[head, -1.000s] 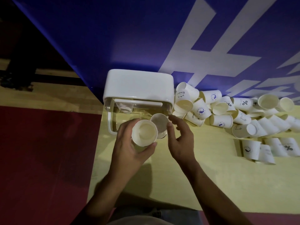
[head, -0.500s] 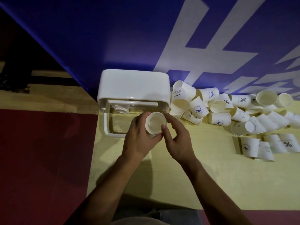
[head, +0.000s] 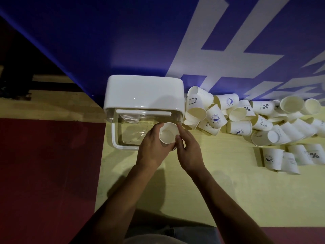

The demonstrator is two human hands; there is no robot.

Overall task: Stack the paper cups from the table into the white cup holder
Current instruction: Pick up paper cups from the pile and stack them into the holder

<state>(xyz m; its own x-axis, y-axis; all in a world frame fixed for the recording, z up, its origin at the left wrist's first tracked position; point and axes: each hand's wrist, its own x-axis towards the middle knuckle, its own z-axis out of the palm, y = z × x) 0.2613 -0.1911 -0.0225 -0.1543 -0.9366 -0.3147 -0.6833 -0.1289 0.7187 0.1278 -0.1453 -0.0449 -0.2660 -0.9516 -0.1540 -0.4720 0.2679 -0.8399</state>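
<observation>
Paper cup (head: 168, 133): white, smooth, with a round mouth turned up toward you. It sits just in front of the cup holder's near right corner. Your fingers hide its lower wall, so you cannot tell whether it is one cup or several nested.
Left hand (head: 153, 148): fingers curled round the cup's left side.
Right hand (head: 190, 152): thumb and forefinger pinch the cup's right side.
Cup holder (head: 144, 92): glossy white lid with rounded corners over a clear body. Something pale shows at the back left inside, too blurred by glare to make out.
Heap of cups (head: 239, 127): paper, most tipped on their sides, printed with small blue marks and percent signs. It lies right of the holder, and its far end is cut off by the frame.
Table (head: 193, 191): matte yellow top
</observation>
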